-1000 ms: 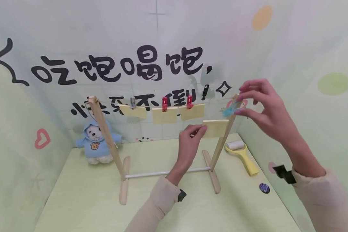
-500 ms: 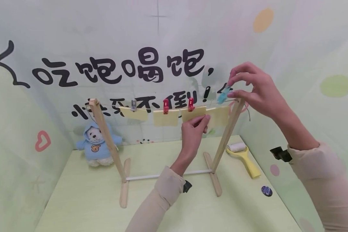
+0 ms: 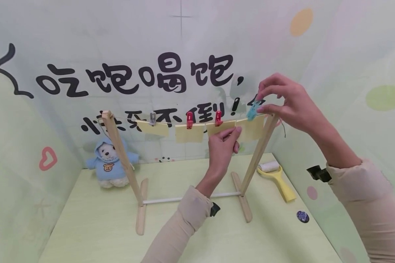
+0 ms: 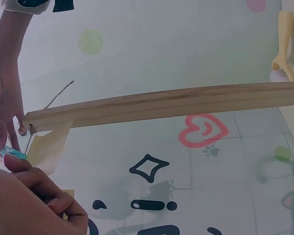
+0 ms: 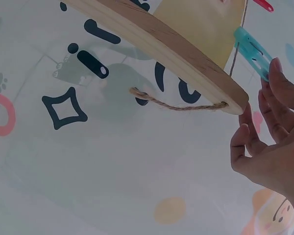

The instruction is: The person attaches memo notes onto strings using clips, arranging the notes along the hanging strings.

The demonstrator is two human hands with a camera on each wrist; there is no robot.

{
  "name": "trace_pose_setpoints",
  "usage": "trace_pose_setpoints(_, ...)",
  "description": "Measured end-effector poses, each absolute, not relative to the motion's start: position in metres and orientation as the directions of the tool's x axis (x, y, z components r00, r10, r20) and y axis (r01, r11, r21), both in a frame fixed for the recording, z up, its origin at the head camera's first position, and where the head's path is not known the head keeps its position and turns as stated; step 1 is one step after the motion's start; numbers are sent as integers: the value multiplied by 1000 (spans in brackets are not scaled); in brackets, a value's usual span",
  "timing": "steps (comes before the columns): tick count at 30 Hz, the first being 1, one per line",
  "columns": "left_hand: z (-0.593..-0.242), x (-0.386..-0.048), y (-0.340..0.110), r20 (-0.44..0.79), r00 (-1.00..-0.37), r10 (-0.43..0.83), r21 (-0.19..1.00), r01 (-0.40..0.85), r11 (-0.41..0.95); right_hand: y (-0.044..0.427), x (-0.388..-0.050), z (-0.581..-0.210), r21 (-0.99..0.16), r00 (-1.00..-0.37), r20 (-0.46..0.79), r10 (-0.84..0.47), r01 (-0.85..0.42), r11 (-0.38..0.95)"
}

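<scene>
Between the thumb and fingers of my right hand (image 3: 288, 102) is a teal clothespin (image 3: 252, 110), its tip at the string and the top edge of a pale yellow paper (image 3: 251, 129). My left hand (image 3: 221, 149) pinches that paper by its left edge, just under the string. In the right wrist view the clothespin (image 5: 252, 51) slants across the string (image 5: 234, 61) near the wooden post. Further left, papers hang from the string by a grey clothespin (image 3: 153, 119) and two red ones, the nearer red clothespin (image 3: 218, 118) just above my left fingers.
A wooden stand (image 3: 260, 153) with a white crossbar (image 3: 164, 201) carries the string. Behind its left post sits a plush toy in a blue hoodie (image 3: 110, 164). A yellow-handled lint roller (image 3: 278, 179) and a dark round badge (image 3: 303, 216) lie at the right.
My left hand has raised the paper to the string. My right hand has moved up and left, bringing the teal clothespin from beside the right post to the paper's top edge.
</scene>
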State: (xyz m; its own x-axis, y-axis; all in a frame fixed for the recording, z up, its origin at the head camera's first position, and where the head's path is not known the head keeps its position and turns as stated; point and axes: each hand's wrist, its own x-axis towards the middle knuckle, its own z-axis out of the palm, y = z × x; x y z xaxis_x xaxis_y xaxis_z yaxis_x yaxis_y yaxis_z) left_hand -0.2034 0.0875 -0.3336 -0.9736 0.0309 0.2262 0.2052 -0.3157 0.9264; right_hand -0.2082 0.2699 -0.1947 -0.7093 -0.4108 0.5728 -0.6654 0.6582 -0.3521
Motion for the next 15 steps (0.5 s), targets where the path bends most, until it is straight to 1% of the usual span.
trace_pose_setpoints(8, -331, -205, 87, 252, -967, 40, 920, 226, -320, 269, -210, -199, -333, -704, 550, -449, -678, 656)
trace_pose_setpoints(10, -331, -205, 86, 249, -967, 44, 921, 223, -320, 270, -211, -199, -330, -714, 534, -453, -669, 666)
trace_pose_setpoints(15, -331, -205, 85, 243, -968, 54, 924, 214, -316, 268, -207, -197, -356, -765, 468, -442, -621, 698)
